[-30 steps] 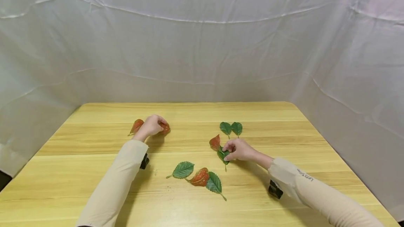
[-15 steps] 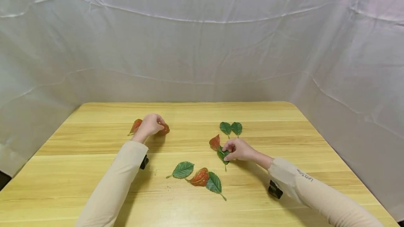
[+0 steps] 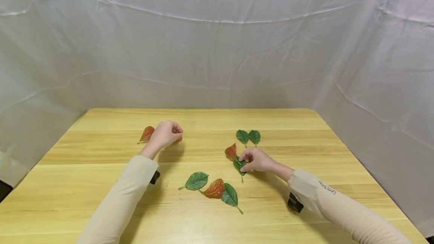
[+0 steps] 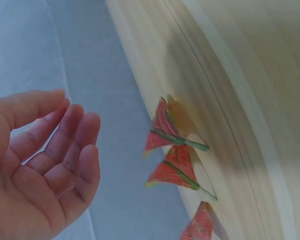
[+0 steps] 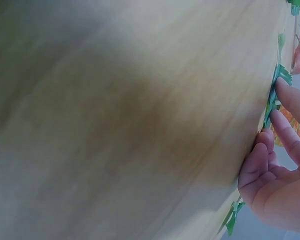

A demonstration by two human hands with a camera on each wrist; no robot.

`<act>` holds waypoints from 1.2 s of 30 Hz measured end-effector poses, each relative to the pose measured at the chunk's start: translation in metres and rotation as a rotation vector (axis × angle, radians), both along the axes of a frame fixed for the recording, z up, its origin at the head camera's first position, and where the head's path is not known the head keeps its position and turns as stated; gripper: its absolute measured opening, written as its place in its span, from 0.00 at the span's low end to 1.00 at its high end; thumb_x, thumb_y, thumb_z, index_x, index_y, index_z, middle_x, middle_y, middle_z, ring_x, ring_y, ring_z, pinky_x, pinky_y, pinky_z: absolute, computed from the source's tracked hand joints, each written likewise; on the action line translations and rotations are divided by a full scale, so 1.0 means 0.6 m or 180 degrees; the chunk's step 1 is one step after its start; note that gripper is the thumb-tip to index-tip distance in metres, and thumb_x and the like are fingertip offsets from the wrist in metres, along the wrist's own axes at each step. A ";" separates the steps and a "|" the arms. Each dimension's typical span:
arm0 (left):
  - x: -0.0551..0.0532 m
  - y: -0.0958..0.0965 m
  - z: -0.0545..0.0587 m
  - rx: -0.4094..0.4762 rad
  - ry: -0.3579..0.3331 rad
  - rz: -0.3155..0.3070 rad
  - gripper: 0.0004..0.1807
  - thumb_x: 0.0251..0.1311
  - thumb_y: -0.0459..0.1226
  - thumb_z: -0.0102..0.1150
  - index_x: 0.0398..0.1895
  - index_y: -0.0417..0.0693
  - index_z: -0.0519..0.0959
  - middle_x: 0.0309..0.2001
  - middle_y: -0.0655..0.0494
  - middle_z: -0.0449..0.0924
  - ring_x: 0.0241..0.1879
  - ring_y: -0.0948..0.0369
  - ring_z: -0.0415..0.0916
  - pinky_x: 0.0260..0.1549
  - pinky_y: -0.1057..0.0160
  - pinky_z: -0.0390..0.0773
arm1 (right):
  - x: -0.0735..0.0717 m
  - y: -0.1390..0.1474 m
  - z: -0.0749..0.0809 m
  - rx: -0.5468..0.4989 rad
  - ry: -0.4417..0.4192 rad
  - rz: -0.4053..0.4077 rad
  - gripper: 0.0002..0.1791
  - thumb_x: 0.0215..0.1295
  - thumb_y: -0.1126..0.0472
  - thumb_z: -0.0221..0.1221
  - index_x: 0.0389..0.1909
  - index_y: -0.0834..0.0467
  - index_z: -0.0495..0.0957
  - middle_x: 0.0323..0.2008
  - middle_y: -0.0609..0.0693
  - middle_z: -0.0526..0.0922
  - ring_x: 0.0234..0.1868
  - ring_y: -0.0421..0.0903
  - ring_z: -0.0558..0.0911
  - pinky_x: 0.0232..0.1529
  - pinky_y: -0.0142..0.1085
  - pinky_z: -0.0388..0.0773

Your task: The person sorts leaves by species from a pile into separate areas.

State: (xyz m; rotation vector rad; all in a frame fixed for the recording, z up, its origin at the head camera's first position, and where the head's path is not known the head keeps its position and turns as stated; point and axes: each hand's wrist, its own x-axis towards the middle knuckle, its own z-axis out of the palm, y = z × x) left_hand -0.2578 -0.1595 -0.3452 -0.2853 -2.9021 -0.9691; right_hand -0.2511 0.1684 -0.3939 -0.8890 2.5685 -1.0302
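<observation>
Leaves [image 3: 214,189], red and green and looking artificial, are lying in scattered groups on a worktop, inside a space where a pale, creased sheet [image 3: 217,55] is hanging behind and along both sides. The worktop [image 3: 295,131], striped with light wood grain, is running back towards that sheet. Beige sleeves [image 3: 115,199] are reaching over it from the near side. The left hand [image 3: 164,134] is hovering above the red leaves [image 4: 177,172] at far left, its fingers bending loosely, thumb and forefinger tips nearly meeting, nothing showing between them. The right hand [image 3: 259,161] is pinching a green leaf [image 3: 238,165] between thumb and forefinger; a red leaf [image 3: 231,152] is lying against it, and a green pair [image 3: 242,136] is sitting just behind. Nearer the person, a green-red-green row [image 3: 229,195] is resting. From here, the right fingers could be dragging the adjoining red leaf askew if pulling sideways, because the two are apparently touching; the left fingers, if closing too broadly, could be catching two crowded leaves together; thin stems [image 3: 240,211] could be snagging under a careless fingertip.
</observation>
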 end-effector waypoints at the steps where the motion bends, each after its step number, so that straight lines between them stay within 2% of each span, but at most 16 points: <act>1: 0.002 0.001 0.000 0.0012 0.0014 -0.0042 0.06 0.55 0.33 0.56 0.31 0.40 0.80 0.30 0.51 0.79 0.32 0.56 0.75 0.34 0.57 0.74 | 0.000 0.000 0.000 0.0005 0.0003 -0.0001 0.13 0.44 0.66 0.68 0.32 0.66 0.78 0.24 0.50 0.72 0.24 0.41 0.66 0.23 0.30 0.65; 11: 0.017 0.020 -0.008 0.0149 0.0070 -0.0466 0.05 0.53 0.30 0.58 0.31 0.35 0.80 0.27 0.53 0.78 0.29 0.59 0.74 0.32 0.60 0.74 | -0.004 0.000 -0.003 0.0057 0.0004 -0.0031 0.13 0.44 0.65 0.68 0.32 0.65 0.78 0.24 0.49 0.72 0.24 0.41 0.66 0.24 0.30 0.65; 19: 0.032 0.037 -0.021 0.0145 0.0036 -0.0650 0.04 0.54 0.30 0.58 0.30 0.37 0.80 0.26 0.56 0.77 0.26 0.62 0.73 0.28 0.63 0.74 | -0.004 0.000 -0.004 0.0021 -0.0111 -0.0045 0.13 0.45 0.66 0.67 0.33 0.66 0.78 0.22 0.47 0.71 0.22 0.41 0.65 0.21 0.29 0.63; 26: 0.041 0.054 -0.030 0.0162 0.0007 -0.0836 0.03 0.53 0.30 0.58 0.30 0.37 0.80 0.27 0.56 0.78 0.27 0.62 0.74 0.28 0.65 0.74 | -0.003 0.003 -0.003 0.0037 -0.0069 -0.0054 0.13 0.45 0.66 0.67 0.33 0.65 0.78 0.23 0.47 0.71 0.23 0.41 0.66 0.22 0.30 0.64; 32: 0.054 0.065 -0.036 0.0120 0.0099 -0.1181 0.03 0.53 0.29 0.58 0.30 0.37 0.80 0.28 0.55 0.79 0.27 0.62 0.75 0.28 0.68 0.74 | -0.002 0.002 -0.002 0.0032 -0.0068 -0.0036 0.13 0.45 0.66 0.67 0.33 0.66 0.78 0.23 0.47 0.70 0.23 0.41 0.65 0.22 0.30 0.64; 36: 0.064 0.071 -0.036 0.0151 0.0054 -0.1360 0.03 0.53 0.29 0.58 0.29 0.37 0.80 0.28 0.55 0.79 0.27 0.63 0.75 0.27 0.70 0.74 | -0.002 0.001 -0.002 0.0013 -0.0073 -0.0025 0.13 0.45 0.66 0.67 0.33 0.66 0.78 0.22 0.47 0.70 0.22 0.41 0.65 0.22 0.30 0.63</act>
